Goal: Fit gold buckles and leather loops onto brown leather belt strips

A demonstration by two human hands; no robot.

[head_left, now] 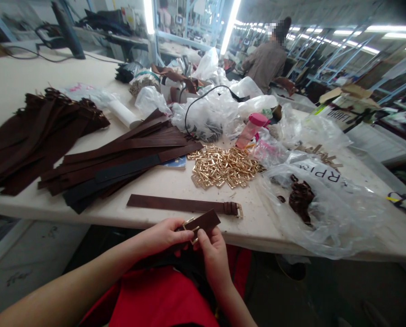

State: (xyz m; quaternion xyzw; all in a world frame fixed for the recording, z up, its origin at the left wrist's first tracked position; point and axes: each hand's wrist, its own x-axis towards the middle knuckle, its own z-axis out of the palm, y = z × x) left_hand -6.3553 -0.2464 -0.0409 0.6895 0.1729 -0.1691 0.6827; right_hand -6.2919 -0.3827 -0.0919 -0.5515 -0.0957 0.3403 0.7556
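Over the table's front edge, my left hand (171, 235) pinches a gold belt buckle (192, 230). Opposite it, my right hand (213, 250) is closed on a dark brown leather strap (207, 220), its thumb beside the buckle. The strap's flat end sticks up between the hands and passes at the buckle; how it threads through is partly hidden by fingers. Just beyond lies another brown strap (175, 203), flat on the table, with a loop and a gold buckle (239, 210) at its right end.
A pile of gold buckles (225, 167) lies mid-table. Left are stacks of brown straps (121, 156) and more straps (36, 136). A plastic bag (339, 218) with brown loops sits right. Behind stand a pink-lidded bottle (252, 129), plastic bags (206, 113) and a person (267, 63).
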